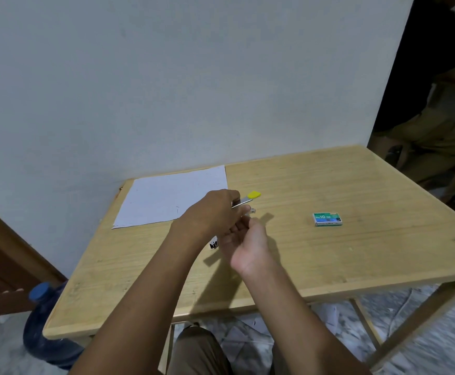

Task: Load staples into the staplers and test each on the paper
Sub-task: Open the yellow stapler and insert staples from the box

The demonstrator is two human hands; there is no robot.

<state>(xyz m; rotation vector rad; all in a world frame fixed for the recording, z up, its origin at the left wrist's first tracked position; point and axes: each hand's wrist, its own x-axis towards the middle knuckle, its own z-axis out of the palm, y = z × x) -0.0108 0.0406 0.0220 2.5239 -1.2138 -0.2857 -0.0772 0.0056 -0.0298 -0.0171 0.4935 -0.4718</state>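
Stapler, yellow-tipped, was gripped above table by left hand, fingers curled round it. Right hand lay palm-up, fingertips touching its metal front; pinch could not be told. Paper sat behind, staple box to the right

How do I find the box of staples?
Look at the wooden table by the wall. Right of the right hand, alone on the wood, lies the staple box. It is the only green thing, marked No 10.
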